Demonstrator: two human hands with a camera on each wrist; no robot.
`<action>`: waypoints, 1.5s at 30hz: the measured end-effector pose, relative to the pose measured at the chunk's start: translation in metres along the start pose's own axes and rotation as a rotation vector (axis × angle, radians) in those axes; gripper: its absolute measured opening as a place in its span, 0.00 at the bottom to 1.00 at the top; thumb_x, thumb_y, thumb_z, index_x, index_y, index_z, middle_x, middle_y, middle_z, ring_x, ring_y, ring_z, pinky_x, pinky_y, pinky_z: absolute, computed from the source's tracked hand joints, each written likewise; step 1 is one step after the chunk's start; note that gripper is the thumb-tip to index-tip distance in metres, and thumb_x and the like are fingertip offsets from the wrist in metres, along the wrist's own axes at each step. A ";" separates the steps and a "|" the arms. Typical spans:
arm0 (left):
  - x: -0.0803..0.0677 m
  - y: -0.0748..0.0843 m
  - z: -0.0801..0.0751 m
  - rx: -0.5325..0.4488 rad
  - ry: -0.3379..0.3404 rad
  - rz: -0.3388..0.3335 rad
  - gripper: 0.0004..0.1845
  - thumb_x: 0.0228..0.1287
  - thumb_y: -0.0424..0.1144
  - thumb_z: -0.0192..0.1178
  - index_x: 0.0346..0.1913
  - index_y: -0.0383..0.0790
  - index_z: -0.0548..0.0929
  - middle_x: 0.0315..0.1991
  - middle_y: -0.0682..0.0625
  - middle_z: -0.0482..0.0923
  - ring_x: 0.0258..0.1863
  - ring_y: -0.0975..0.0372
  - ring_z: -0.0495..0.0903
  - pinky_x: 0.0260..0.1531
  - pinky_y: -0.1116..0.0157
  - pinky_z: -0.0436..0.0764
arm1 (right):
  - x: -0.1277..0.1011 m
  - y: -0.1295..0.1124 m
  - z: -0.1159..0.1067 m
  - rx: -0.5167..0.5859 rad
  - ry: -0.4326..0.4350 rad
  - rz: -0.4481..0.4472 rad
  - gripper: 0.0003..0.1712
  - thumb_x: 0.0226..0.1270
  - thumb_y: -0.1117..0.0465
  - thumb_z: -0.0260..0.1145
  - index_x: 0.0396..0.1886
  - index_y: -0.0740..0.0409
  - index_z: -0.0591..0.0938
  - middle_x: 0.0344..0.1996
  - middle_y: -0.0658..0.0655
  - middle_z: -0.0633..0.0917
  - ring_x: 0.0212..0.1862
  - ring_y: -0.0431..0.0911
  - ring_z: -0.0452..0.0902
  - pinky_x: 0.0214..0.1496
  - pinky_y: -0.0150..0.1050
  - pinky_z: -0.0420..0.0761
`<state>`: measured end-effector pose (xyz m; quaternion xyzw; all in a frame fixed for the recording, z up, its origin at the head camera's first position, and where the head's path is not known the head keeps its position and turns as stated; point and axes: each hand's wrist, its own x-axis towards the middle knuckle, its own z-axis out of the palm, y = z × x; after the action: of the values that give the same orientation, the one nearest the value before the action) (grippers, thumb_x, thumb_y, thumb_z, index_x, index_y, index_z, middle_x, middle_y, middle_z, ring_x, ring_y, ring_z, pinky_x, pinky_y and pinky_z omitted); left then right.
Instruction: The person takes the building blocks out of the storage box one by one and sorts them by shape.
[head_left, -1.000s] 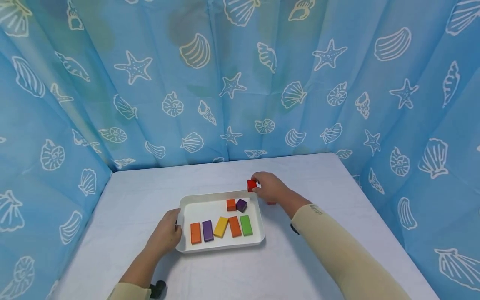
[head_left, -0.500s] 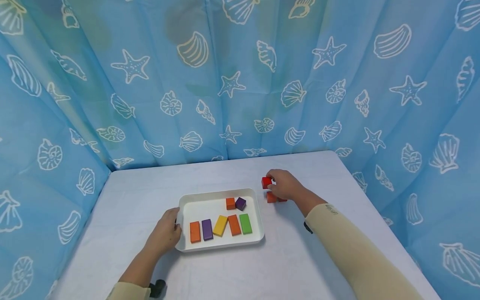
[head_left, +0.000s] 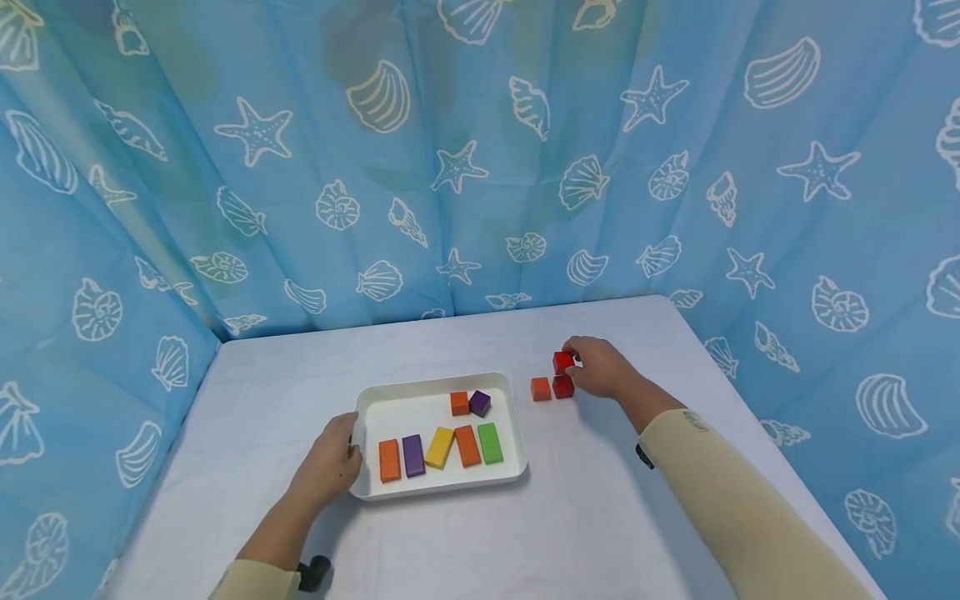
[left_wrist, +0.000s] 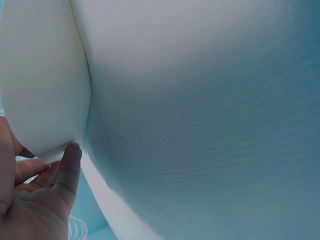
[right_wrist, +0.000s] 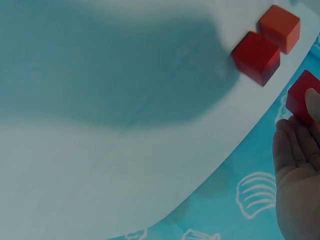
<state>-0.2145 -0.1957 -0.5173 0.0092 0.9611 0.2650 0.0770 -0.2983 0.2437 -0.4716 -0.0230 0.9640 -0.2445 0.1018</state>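
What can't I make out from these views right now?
Held red cube: right wrist view, partly covered by the right hand and cut off by picture edge.
Tray's left rim: head view, partly behind the left hand.
Right sleeve lettering: head view, too small to read.

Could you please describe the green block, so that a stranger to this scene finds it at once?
On the white table, find the white tray that the left hand grips. Along its near side lie five long blocks in a row; go to the right end, farthest from that hand. There, beside an orange block, lies the green block: no other block in view is green.
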 end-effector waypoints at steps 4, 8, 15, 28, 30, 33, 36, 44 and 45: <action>0.000 -0.002 0.001 0.009 0.005 0.016 0.31 0.77 0.27 0.54 0.79 0.25 0.63 0.77 0.31 0.64 0.76 0.38 0.66 0.73 0.40 0.67 | -0.004 0.012 -0.001 -0.002 0.011 0.011 0.34 0.64 0.66 0.78 0.68 0.63 0.76 0.61 0.66 0.80 0.62 0.62 0.76 0.57 0.55 0.89; 0.000 -0.002 0.001 0.020 0.007 0.022 0.30 0.77 0.27 0.54 0.79 0.25 0.63 0.77 0.30 0.64 0.76 0.38 0.66 0.74 0.40 0.67 | -0.006 0.023 -0.001 -0.008 0.016 0.026 0.36 0.63 0.66 0.80 0.68 0.64 0.76 0.60 0.67 0.80 0.61 0.63 0.76 0.57 0.55 0.89; 0.000 -0.001 0.001 0.020 0.004 0.018 0.31 0.77 0.26 0.54 0.78 0.24 0.63 0.76 0.29 0.64 0.75 0.37 0.66 0.73 0.40 0.68 | -0.008 0.041 0.002 -0.016 -0.006 0.062 0.38 0.62 0.65 0.81 0.70 0.64 0.75 0.60 0.67 0.80 0.62 0.63 0.75 0.58 0.55 0.88; 0.000 0.001 0.000 -0.002 -0.006 -0.004 0.31 0.77 0.26 0.54 0.79 0.24 0.62 0.77 0.30 0.63 0.76 0.37 0.65 0.73 0.40 0.67 | -0.006 0.051 0.017 0.001 -0.033 0.069 0.33 0.66 0.65 0.78 0.68 0.64 0.76 0.60 0.67 0.81 0.62 0.63 0.76 0.60 0.56 0.87; 0.001 0.001 -0.001 -0.005 -0.006 -0.008 0.31 0.77 0.26 0.54 0.79 0.24 0.62 0.77 0.30 0.63 0.76 0.37 0.65 0.73 0.40 0.67 | -0.005 0.051 0.019 -0.002 -0.038 0.069 0.31 0.67 0.66 0.77 0.68 0.64 0.77 0.59 0.66 0.81 0.61 0.63 0.76 0.60 0.56 0.87; 0.001 0.002 -0.002 -0.007 -0.008 -0.016 0.31 0.77 0.26 0.54 0.79 0.24 0.62 0.77 0.30 0.63 0.76 0.37 0.65 0.73 0.40 0.68 | -0.004 0.051 0.022 -0.012 -0.048 0.069 0.30 0.68 0.66 0.76 0.68 0.65 0.77 0.59 0.66 0.82 0.60 0.62 0.77 0.60 0.56 0.87; 0.002 0.003 -0.001 -0.006 -0.008 -0.019 0.31 0.76 0.26 0.55 0.79 0.24 0.62 0.78 0.30 0.62 0.76 0.37 0.65 0.73 0.40 0.68 | -0.003 0.054 0.023 -0.018 -0.047 0.061 0.31 0.69 0.66 0.75 0.69 0.66 0.76 0.60 0.67 0.81 0.61 0.63 0.76 0.60 0.57 0.86; 0.003 0.004 -0.001 -0.009 -0.012 -0.021 0.31 0.77 0.26 0.54 0.79 0.24 0.62 0.77 0.30 0.62 0.76 0.37 0.65 0.73 0.40 0.68 | -0.002 0.053 0.020 -0.023 -0.042 0.051 0.33 0.70 0.65 0.75 0.71 0.66 0.75 0.62 0.68 0.80 0.63 0.63 0.75 0.64 0.58 0.85; 0.002 0.004 -0.001 -0.012 -0.013 -0.022 0.31 0.77 0.26 0.54 0.79 0.24 0.62 0.77 0.30 0.62 0.76 0.37 0.65 0.73 0.40 0.68 | -0.002 0.053 0.020 -0.027 -0.046 0.051 0.33 0.70 0.64 0.75 0.71 0.66 0.75 0.62 0.68 0.80 0.63 0.64 0.75 0.63 0.58 0.85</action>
<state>-0.2171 -0.1925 -0.5142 0.0002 0.9591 0.2696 0.0863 -0.2922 0.2810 -0.5136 -0.0054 0.9649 -0.2284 0.1298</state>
